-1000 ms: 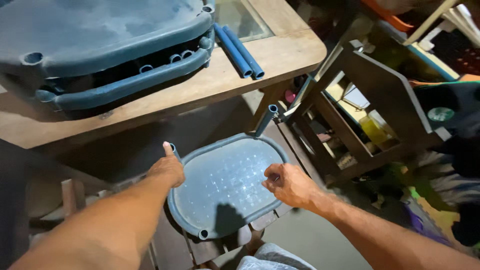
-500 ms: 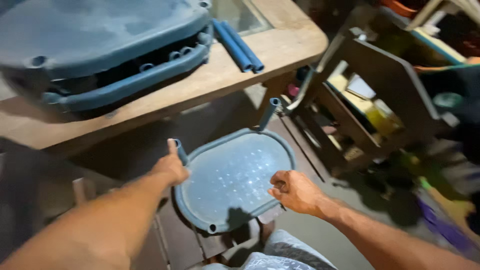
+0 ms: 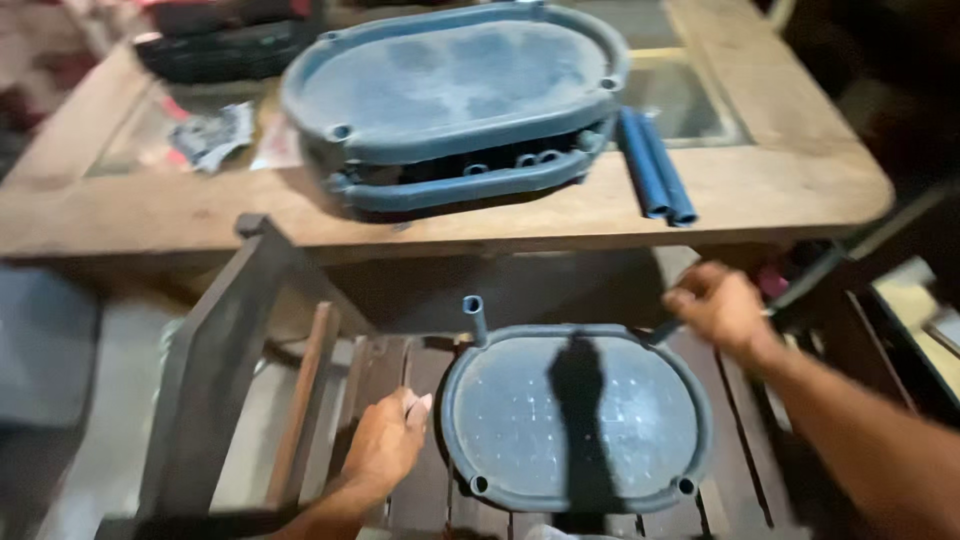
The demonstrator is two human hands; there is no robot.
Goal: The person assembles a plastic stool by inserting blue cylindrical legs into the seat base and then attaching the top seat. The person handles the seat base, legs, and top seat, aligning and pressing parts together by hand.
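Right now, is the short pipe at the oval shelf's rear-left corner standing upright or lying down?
Upright: the short blue pipe rises from the rear-left corner of the oval shelf, open end up. The left hand rests at the shelf's left rim.

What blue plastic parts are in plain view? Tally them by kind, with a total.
Oval blue plastic trays: 3, two stacked on the wooden table, one below.
Blue plastic tubes: 4, not counting those tucked in the stack.
Total: 7
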